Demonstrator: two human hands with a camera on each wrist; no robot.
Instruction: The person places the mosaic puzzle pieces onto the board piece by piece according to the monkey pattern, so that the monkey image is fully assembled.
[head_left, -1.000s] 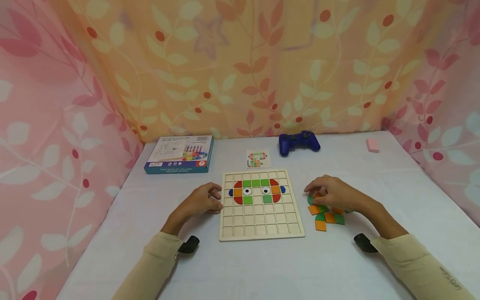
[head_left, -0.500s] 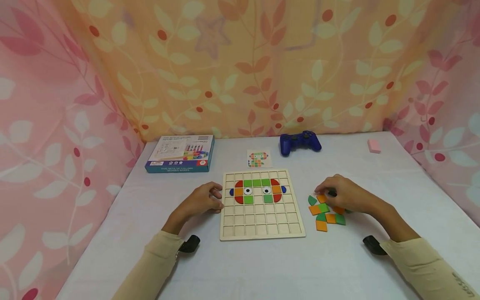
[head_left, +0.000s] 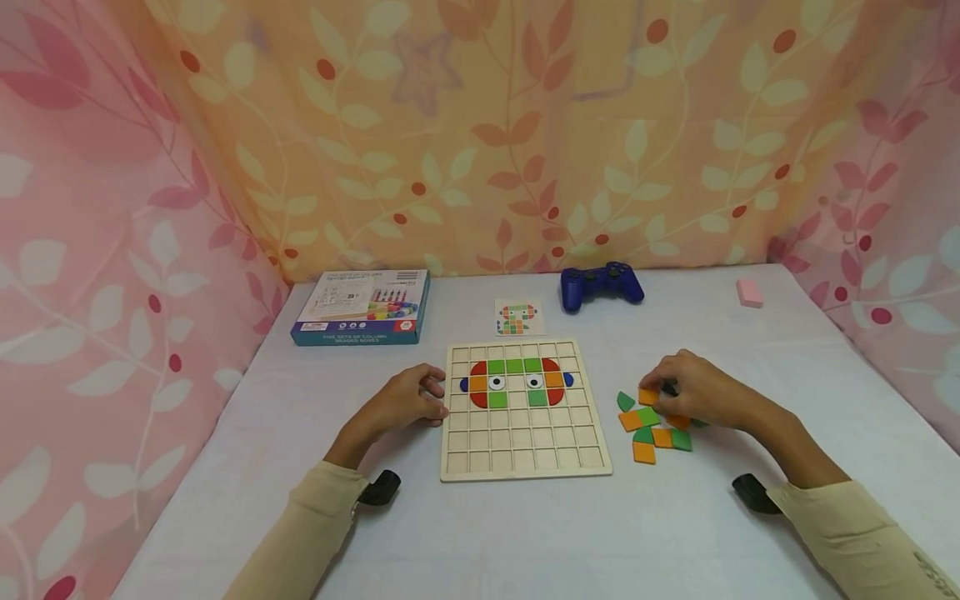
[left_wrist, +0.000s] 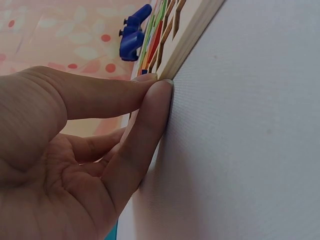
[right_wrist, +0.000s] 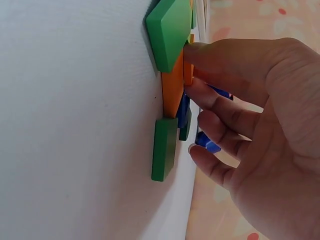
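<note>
A wooden grid board (head_left: 520, 460) lies mid-table, bearing a face pattern of red, orange, green and blue tiles with two eye tiles. My left hand (head_left: 402, 398) pinches the board's left edge between thumb and index finger, as the left wrist view shows. My right hand (head_left: 697, 390) is over a loose pile of tiles right of the board. Its thumb and fingertips pinch an orange tile (right_wrist: 188, 70). Around it lie a green tile (right_wrist: 165, 150), a green cut-corner tile (right_wrist: 170, 35) and a blue tile (right_wrist: 183, 111). The palm hides part of the pile in the head view.
Behind the board lies a pattern card (head_left: 518, 318). A blue game controller (head_left: 602, 286) is at the back, with a boxed toy set (head_left: 360, 307) to the left and a pink block (head_left: 749, 292) at the far right. Patterned cloth surrounds the white table (head_left: 525, 542).
My right hand has shifted a little to the right over the pile, uncovering green and orange tiles at its left side. My left hand stays at the board's edge.
</note>
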